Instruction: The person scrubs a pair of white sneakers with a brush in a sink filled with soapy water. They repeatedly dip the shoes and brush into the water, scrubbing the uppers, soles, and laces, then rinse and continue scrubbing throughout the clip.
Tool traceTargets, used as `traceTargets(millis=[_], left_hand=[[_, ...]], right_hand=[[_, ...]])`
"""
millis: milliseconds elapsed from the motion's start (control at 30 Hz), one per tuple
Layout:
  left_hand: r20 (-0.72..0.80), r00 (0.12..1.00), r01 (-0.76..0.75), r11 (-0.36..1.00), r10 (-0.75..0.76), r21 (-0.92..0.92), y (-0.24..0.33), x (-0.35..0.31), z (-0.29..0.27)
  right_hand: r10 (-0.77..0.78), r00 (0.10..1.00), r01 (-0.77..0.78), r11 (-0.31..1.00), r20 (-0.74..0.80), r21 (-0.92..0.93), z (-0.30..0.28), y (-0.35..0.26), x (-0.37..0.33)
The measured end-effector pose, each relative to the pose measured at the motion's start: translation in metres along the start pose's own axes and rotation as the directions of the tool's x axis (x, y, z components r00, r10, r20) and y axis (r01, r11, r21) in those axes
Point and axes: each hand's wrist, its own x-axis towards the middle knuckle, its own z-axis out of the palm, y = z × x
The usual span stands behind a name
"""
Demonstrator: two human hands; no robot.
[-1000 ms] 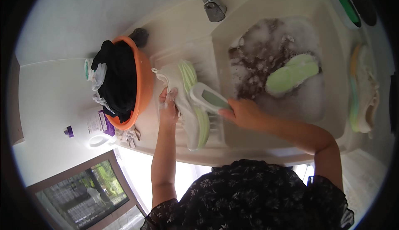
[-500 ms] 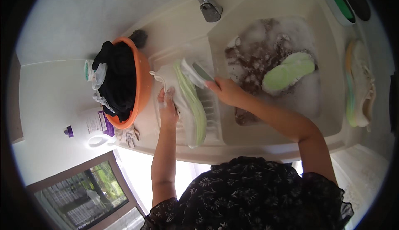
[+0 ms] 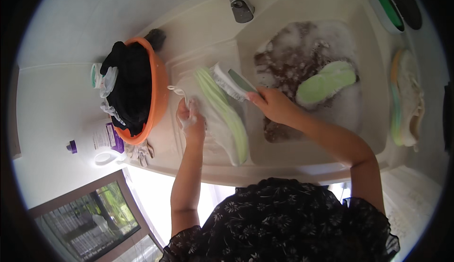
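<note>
My left hand (image 3: 191, 120), wet with suds, is closed on a whitish sneaker (image 3: 220, 128) with a pale green sole, tilted on its side over the ribbed washboard part of the sink. A pale lace loop sticks out above that hand. In my right hand (image 3: 276, 105) is a scrub brush (image 3: 231, 82) with a grey-green handle and white bristles, held beside the sneaker's sole edge. Whether the bristles touch the sole I cannot tell. A second sneaker (image 3: 327, 83) floats sole-up in the brown, foamy water of the basin.
An orange tub (image 3: 160, 91) of dark clothes stands at the left, near a white detergent bottle (image 3: 106, 141) and gloves (image 3: 141, 153). The faucet (image 3: 239, 4) juts over the far edge. Another sneaker (image 3: 407, 98) and a green-lined dish (image 3: 388, 11) sit on the right rim.
The sneaker on the washboard has tilted, its near end swinging right. The brush has shifted slightly right, and more of its bristles show.
</note>
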Motion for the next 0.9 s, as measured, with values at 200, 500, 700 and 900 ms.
traceTargets(millis=[200, 500, 700, 900], left_hand=[[0.481, 0.871, -0.014, 0.973, -0.101, 0.23, 0.02, 0.016, -0.002], [0.231, 0.933, 0.223, 0.948, -0.275, 0.225, -0.001, 0.03, 0.0], [0.17, 0.968, 0.175, 0.983, -0.182, 0.055, -0.01, 0.021, 0.006], [0.125, 0.959, 0.23, 0.956, -0.255, 0.182, -0.018, 0.017, 0.004]], right_hand=[[0.024, 1.0, -0.023, 0.993, 0.011, -0.112, -0.001, 0.011, 0.009], [0.01, 0.976, 0.025, 0.987, 0.22, -0.157, -0.007, 0.039, -0.029], [0.223, 0.916, -0.196, 0.974, 0.334, -0.111, 0.008, -0.005, 0.017], [0.321, 0.838, -0.242, 0.944, 0.442, -0.225, -0.035, 0.017, -0.036]])
